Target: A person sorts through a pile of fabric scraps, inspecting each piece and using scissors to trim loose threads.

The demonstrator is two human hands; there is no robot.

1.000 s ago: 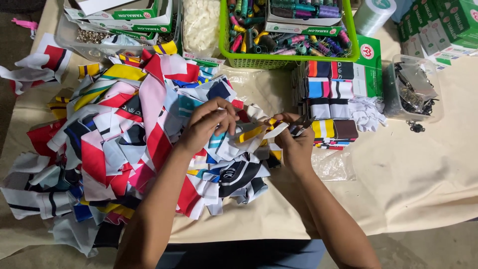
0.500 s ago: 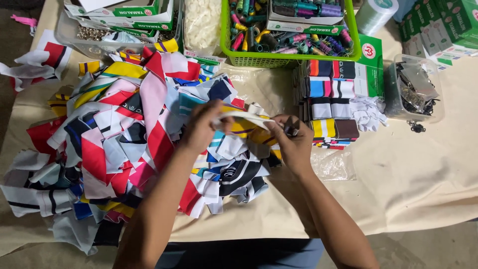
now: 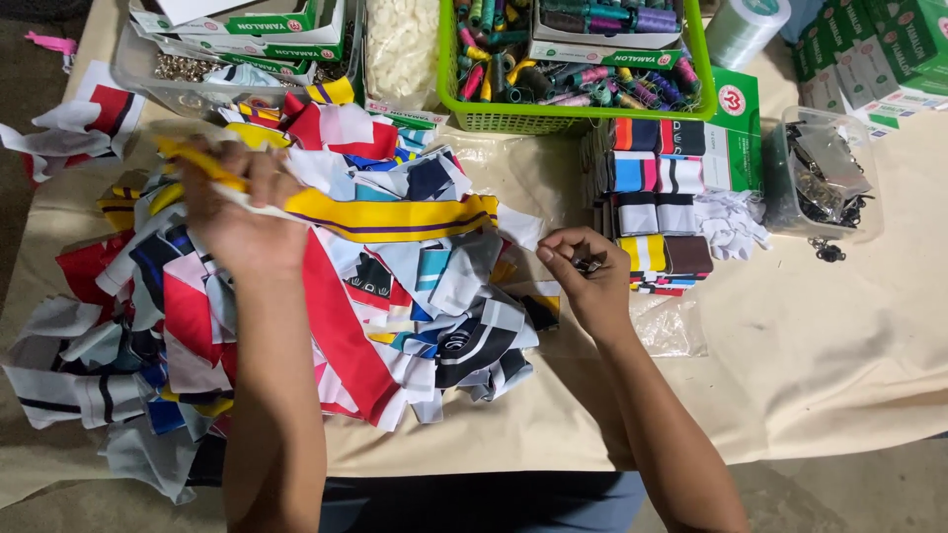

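My left hand [image 3: 242,212] grips a long yellow fabric strip [image 3: 395,217] with purple lines and holds it stretched over a big heap of coloured fabric strips [image 3: 296,326]. To the right, my right hand [image 3: 588,276] is closed around a small dark metal clip, just left of a neat stack of folded strips [image 3: 657,197]. The free end of the yellow strip lies near the middle of the table, apart from my right hand.
A green basket of thread spools [image 3: 578,59] stands at the back. Clear tubs of metal parts [image 3: 825,178] sit at right, one more at back left [image 3: 183,69]. Green and white boxes [image 3: 869,49] line the back. A white tape roll [image 3: 746,25] is nearby.
My hands were together at the centre on the yellow strip. The left hand has swung far left, pulling the strip out; the right hand stays at centre with the small clip.
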